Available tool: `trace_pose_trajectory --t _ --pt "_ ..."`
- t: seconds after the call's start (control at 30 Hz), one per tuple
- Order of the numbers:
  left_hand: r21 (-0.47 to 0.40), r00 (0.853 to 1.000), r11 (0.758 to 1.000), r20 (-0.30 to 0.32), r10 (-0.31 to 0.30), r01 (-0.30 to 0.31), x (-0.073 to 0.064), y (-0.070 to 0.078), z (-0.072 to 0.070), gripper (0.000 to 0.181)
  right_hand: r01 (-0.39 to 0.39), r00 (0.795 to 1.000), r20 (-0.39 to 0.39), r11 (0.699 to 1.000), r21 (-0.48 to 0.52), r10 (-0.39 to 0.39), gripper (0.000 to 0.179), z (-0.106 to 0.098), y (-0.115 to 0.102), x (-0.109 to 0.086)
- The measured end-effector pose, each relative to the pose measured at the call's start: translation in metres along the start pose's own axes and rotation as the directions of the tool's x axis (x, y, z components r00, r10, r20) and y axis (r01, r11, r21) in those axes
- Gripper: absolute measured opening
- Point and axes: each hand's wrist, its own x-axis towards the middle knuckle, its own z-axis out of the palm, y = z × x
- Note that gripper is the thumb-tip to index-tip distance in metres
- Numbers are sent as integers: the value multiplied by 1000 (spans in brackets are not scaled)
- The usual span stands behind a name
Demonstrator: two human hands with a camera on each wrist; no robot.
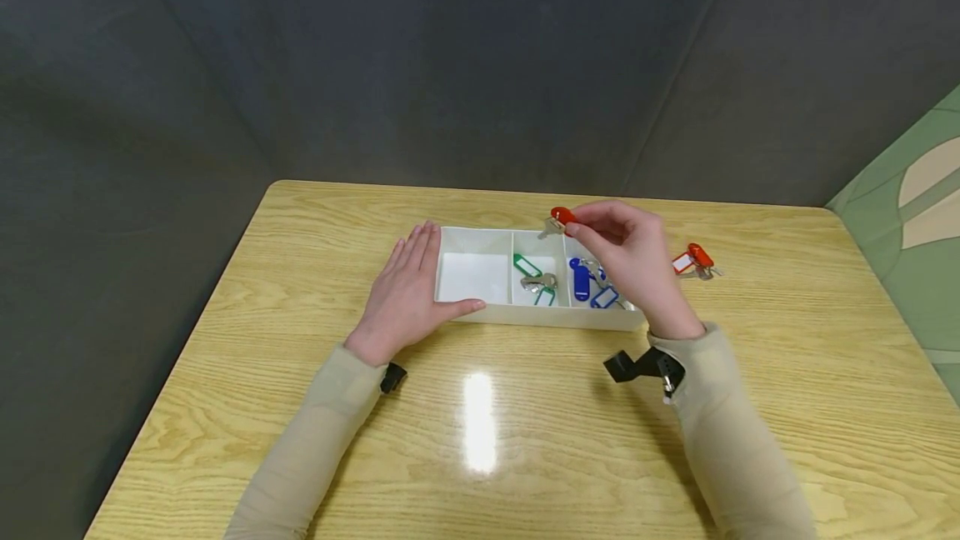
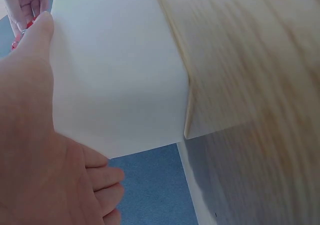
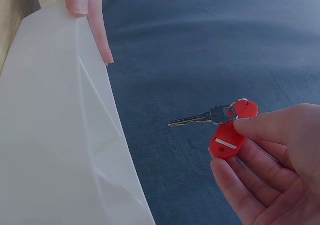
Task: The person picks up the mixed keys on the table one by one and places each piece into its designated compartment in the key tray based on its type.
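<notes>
By white tray [image 1: 540,317], our right grip [image 1: 637,261] pinches red key tag [image 3: 227,137]: likely light, stiff, slick; best held by flat faces. Left grip [image 1: 401,294] straight-fingered against tray.

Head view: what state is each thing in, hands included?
Tray: upright, partly filled
Green-tagged keys: lying in middle compartment
Blue-tagged keys: lying in right compartment
Held red-tagged key: raised, pinched by its tag
Other red-tagged set: lying right of tray
Left hand: fingers straight, against tray's left end
Right hand: pinching the held key
</notes>
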Motion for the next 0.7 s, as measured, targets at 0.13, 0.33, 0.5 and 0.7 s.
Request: trace_pose_trajectory --t 0.13,0.33,0.5,0.7 --pt "4 1000 1000 -6 2 -2 0 0 0 127 2 1000 -2 1000 7 -2 21 5 1 4" --pt "11 1000 1000 -6 -4 4 1 0 0 127 4 1000 27 999 35 -5 19 12 5 9" --pt "8 1000 1000 6 -9 9 1 2 0 127 14 999 40 999 32 -15 17 19 8 11" --pt "8 1000 1000 4 -15 15 1 2 0 127 23 997 78 998 54 -28 15 29 8 12"
